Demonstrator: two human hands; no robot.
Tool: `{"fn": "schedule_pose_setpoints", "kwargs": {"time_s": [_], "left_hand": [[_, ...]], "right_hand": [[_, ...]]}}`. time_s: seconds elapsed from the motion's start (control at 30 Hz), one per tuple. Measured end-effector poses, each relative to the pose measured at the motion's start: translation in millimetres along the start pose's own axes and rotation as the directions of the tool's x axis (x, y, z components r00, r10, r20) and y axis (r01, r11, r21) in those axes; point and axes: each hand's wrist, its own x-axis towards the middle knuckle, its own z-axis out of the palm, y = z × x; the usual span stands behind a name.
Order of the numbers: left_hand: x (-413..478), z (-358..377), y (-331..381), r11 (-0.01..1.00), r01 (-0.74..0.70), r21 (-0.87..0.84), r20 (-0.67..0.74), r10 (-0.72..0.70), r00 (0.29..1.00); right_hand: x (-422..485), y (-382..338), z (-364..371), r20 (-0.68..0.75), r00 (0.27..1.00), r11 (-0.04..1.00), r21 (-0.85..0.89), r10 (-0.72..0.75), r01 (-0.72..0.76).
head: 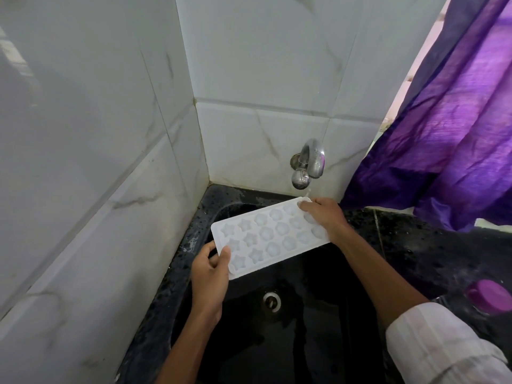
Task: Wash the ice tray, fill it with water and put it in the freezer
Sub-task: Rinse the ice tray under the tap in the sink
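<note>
A white ice tray (267, 236) with star and round moulds is held level over the black sink (318, 314). My left hand (210, 268) grips its near left end, thumb on top. My right hand (325, 216) holds the far right end, fingers curled over the rim. That far corner sits right under the chrome tap (309, 164), from which a thin stream of water falls.
White marble tiles (97, 162) close in the left and back. The sink drain (272, 301) lies below the tray. A purple curtain (448, 134) hangs at the right above the black speckled counter (410, 245), where a bottle with a purple cap (489, 296) stands.
</note>
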Motion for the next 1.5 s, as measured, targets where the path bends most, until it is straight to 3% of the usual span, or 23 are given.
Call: {"fn": "schedule_pose_setpoints", "kwargs": {"time_s": [0.07,0.23,0.37,0.47,0.67,0.9,1.5], "left_hand": [[0.4,0.1,1.1,1.000,0.001,-0.004,-0.002,-0.001,1.000],[4.3,1.3,2.5,1.000,0.017,-0.023,-0.049,-0.018,0.999],[3.9,4.9,2.5,0.999,0.022,-0.046,-0.058,-0.025,0.998],[3.4,6.9,3.5,0.998,0.021,-0.062,-0.059,-0.025,0.998],[-0.7,11.5,3.7,0.998,0.000,-0.069,-0.060,-0.004,0.998],[-5.7,11.8,0.0,0.997,0.002,-0.076,-0.072,-0.007,0.997],[-9.3,7.8,0.5,0.995,-0.005,-0.100,-0.078,-0.003,0.997]], "right_hand": [[-1.0,-0.8,-1.5,0.010,1.000,0.999,0.028,0.021,-0.021],[-13.4,-1.2,-4.2,-0.087,0.985,0.988,-0.001,-0.152,0.152],[-15.7,14.4,-10.2,-0.012,0.905,0.870,-0.278,-0.426,0.406],[-15.4,23.2,-10.0,0.094,0.860,0.765,-0.417,-0.501,0.491],[-14.4,29.8,-13.5,0.228,0.873,0.676,-0.560,-0.431,0.479],[-15.3,25.3,-16.4,0.259,0.837,0.611,-0.585,-0.482,0.533],[-12.0,24.7,-16.5,0.318,0.840,0.622,-0.567,-0.440,0.540]]}}
